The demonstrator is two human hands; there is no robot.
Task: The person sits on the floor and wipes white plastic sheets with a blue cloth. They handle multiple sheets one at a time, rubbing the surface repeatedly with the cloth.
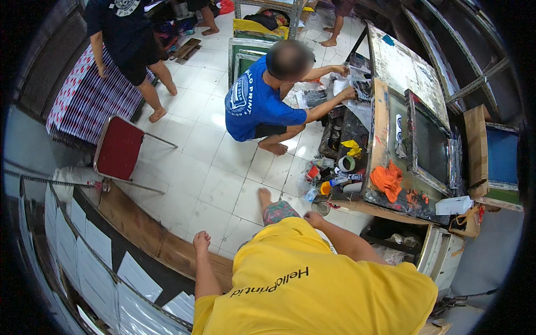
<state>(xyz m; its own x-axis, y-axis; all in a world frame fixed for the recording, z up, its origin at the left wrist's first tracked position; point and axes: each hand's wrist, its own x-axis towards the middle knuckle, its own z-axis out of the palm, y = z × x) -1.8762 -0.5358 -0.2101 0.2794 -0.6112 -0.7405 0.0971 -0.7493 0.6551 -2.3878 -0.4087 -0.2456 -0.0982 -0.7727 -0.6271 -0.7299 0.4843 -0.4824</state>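
Observation:
My left hand (202, 241) hangs low at my side over the white tiled floor (209, 195). Its fingers are curled in, with nothing visible in them. On the other side, my right hand (314, 219) is down beside my patterned shorts (279, 211), close to the front corner of a paint-stained work table (382, 209). The fingers of that hand are too hidden to make out. My yellow shirt (335, 279) fills the lower middle, and one bare foot (264, 197) shows ahead of me.
A person in a blue shirt (259, 103) crouches ahead, both hands at papers by the table. Screen frames (412, 131), an orange cloth (386, 181) and a tape roll (347, 163) lie there. Left are a red chair (118, 148), another person (131, 42) and a sheet-filled rack (92, 268).

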